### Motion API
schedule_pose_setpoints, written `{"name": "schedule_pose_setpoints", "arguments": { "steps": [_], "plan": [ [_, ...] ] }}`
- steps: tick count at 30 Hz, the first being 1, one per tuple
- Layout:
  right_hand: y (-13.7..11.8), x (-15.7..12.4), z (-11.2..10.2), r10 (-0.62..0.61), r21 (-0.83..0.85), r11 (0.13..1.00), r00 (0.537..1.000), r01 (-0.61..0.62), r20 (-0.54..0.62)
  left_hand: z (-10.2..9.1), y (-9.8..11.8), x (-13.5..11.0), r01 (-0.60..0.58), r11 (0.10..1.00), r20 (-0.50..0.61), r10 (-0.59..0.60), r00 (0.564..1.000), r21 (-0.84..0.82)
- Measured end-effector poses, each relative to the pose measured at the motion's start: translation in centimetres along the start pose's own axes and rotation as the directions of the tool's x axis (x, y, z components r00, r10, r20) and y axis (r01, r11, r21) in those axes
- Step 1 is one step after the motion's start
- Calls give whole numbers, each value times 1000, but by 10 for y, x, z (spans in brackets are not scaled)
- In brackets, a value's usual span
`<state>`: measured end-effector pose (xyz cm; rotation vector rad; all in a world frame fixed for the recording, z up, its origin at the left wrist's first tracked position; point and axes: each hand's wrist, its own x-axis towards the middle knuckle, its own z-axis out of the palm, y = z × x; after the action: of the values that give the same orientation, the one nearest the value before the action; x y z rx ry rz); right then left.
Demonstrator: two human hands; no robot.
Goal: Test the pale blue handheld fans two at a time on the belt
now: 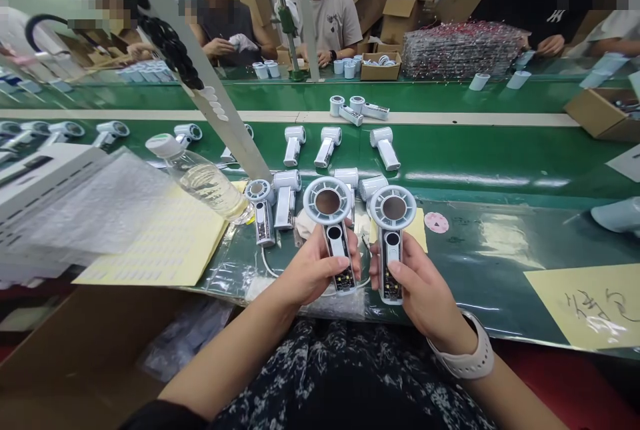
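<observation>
Two light blue handheld fans with round ringed heads are held upright side by side above the bench edge. My left hand [314,269] is wrapped round the handle of the left fan [336,243], thumb on its front. The right fan [392,253] is in my right hand [425,277], its thumb also pressed on the handle. Both handles have open fronts showing a circuit board with small yellow parts near the bottom. Just behind them lie more fans, one open-fronted fan [263,220] and one white-backed fan [285,203] among them. A white cable [269,263] runs beneath my hands.
A slanted metal post [235,140] and a water bottle [203,180] stand at left, by yellow sheets [200,250]. Several fans lie on the green belt [450,150]. Across it, people work beside cartons [400,17]. A handwritten yellow paper [590,303] lies right.
</observation>
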<state>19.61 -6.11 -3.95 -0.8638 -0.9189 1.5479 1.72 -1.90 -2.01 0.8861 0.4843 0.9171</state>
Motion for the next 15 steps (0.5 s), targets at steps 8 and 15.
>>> {"name": "schedule_pose_setpoints", "arguments": {
  "steps": [8,15],
  "plan": [
    [1,-1,0,5,-23,1000,999,-6,-49,-1,-1,1,8,1000,-14,-8,1000,14],
    [0,-2,5,59,-12,998,993,-61,-102,-6,-7,5,-8,1000,-187,5,982,-17]
  ]
}}
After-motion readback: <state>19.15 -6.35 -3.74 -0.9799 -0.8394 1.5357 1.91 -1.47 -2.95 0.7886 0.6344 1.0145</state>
